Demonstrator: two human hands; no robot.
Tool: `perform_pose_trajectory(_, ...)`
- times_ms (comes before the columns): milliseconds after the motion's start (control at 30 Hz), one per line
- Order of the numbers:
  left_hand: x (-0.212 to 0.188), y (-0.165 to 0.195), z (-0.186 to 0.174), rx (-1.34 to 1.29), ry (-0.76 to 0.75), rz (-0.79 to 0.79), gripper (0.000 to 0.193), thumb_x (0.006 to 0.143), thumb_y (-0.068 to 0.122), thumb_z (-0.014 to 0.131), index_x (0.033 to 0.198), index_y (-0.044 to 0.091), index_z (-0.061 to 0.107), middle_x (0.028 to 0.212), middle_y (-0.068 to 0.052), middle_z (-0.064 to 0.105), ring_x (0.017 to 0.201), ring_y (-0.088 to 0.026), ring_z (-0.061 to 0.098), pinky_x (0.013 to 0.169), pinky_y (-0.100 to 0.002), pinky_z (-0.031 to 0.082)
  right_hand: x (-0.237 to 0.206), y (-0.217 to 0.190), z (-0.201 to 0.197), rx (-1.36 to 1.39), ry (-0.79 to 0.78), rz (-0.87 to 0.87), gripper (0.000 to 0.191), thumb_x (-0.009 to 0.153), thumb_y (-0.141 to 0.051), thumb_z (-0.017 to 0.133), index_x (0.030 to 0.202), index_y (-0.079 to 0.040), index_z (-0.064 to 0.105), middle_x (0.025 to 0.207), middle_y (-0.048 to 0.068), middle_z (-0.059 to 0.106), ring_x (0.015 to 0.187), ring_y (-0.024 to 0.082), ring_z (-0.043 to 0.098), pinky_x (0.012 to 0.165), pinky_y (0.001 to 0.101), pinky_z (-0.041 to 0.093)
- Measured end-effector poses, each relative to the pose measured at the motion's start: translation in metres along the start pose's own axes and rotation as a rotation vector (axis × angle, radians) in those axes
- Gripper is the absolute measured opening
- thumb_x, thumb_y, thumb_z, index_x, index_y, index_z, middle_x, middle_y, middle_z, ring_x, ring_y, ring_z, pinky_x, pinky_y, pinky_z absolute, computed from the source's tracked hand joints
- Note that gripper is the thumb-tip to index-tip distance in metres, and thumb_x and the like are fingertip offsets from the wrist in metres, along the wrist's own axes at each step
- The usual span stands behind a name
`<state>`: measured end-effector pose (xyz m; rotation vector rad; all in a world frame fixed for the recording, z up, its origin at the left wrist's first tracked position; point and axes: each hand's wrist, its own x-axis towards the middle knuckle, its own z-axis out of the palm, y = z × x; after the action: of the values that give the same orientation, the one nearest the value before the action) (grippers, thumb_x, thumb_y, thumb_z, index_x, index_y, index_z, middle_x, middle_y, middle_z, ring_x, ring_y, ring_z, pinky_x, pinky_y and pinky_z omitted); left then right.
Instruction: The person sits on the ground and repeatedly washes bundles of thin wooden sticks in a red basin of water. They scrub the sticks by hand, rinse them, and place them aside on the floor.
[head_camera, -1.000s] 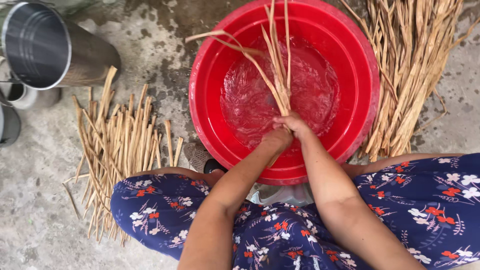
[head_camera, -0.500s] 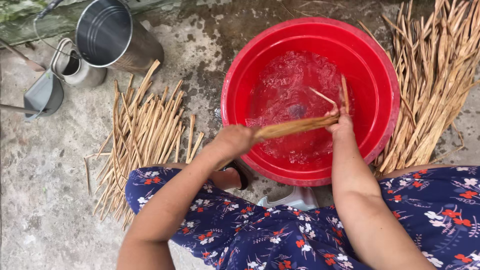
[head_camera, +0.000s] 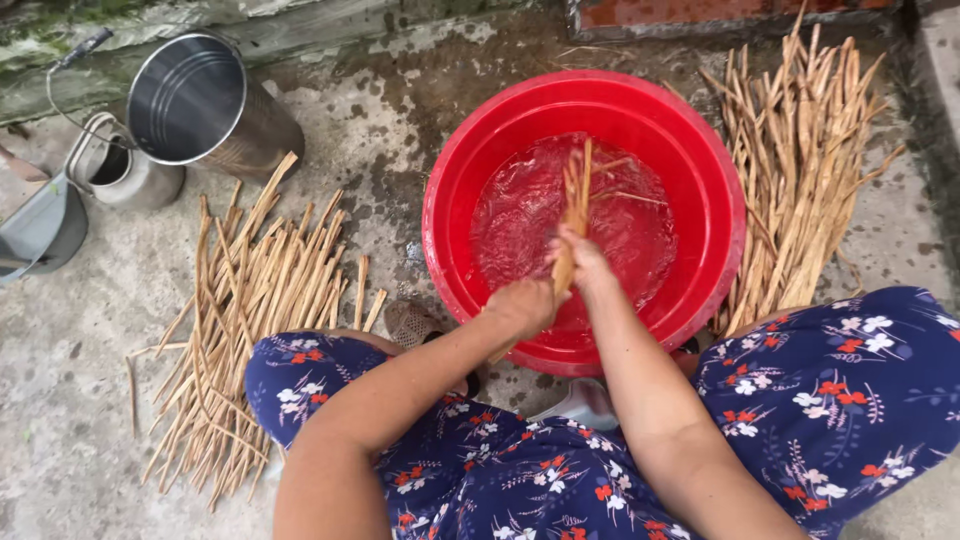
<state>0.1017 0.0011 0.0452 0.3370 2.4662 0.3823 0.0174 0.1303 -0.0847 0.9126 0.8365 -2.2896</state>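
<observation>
Head view, 1 frame.
- Left hand (head_camera: 520, 303): fingers closed round near end of stalk bundle (head_camera: 572, 222), over near rim of red basin (head_camera: 450, 210).
- Right hand (head_camera: 585, 262): fingers wrapped on same bundle, just beyond left hand; bundle angled up, far end over the water.
- Loose stalks (head_camera: 255, 320): heaped on floor, left of basin.
- Second heap (head_camera: 800, 190): right of basin, touching it.
- Steel pot (head_camera: 205, 105): far left, tipped on side.
- Small kettle (head_camera: 115, 170): beside pot.
</observation>
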Motion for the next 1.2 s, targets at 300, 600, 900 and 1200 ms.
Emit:
perform_pose_trajectory(300,-0.090,0.013,-0.105,-0.114,0.008,0.134,0.056,0.101,0.054,0.037,0.132,0.014,0.060,0.074,-0.017,0.070,0.067,-0.030,0.071,0.067,-0.046,0.060,-0.009,-0.068,-0.085,0.540,0.257,-0.189,0.024,0.107,-0.034,0.044,0.103,-0.011,0.051,0.060,0.002,0.050,0.045,0.016,0.050,0.045,0.0330,0.051)
perform_pose_trajectory(600,-0.031,-0.057,-0.099,-0.447,0.164,-0.089,0.058,0.101,0.057,0.041,0.115,0.011,0.073,0.072,-0.012,0.068,0.063,-0.021,0.068,0.064,-0.043,0.061,-0.039,-0.038,-0.005,0.184,-0.023,-0.159,0.106,0.077,-0.084,0.041,0.150,-0.010,0.021,0.145,0.026,0.043,0.130,0.041,0.052,0.111,0.0595,0.044)
perform_pose_trajectory(900,-0.016,0.005,-0.005,-0.177,0.019,0.078,0.062,0.100,0.059,0.040,0.103,0.005,0.070,0.089,-0.024,0.071,0.085,-0.041,0.072,0.077,-0.056,0.057,-0.001,-0.026,0.008,0.097,-0.041,-0.093,0.024,0.102,-0.014,0.062,0.122,-0.003,0.055,0.079,0.011,0.065,0.060,0.020,0.063,0.052,0.0308,0.057)
perform_pose_trajectory(1200,-0.085,0.005,-0.102,-0.155,0.108,0.190,0.056,0.093,0.063,0.048,0.116,0.018,0.071,0.079,-0.016,0.073,0.073,-0.032,0.071,0.069,-0.050,0.056,0.000,-0.047,-0.092,0.382,0.335,-0.166,0.057,0.097,-0.050,0.038,0.132,-0.005,0.043,0.106,0.015,0.054,0.091,0.026,0.053,0.077,0.0437,0.049)
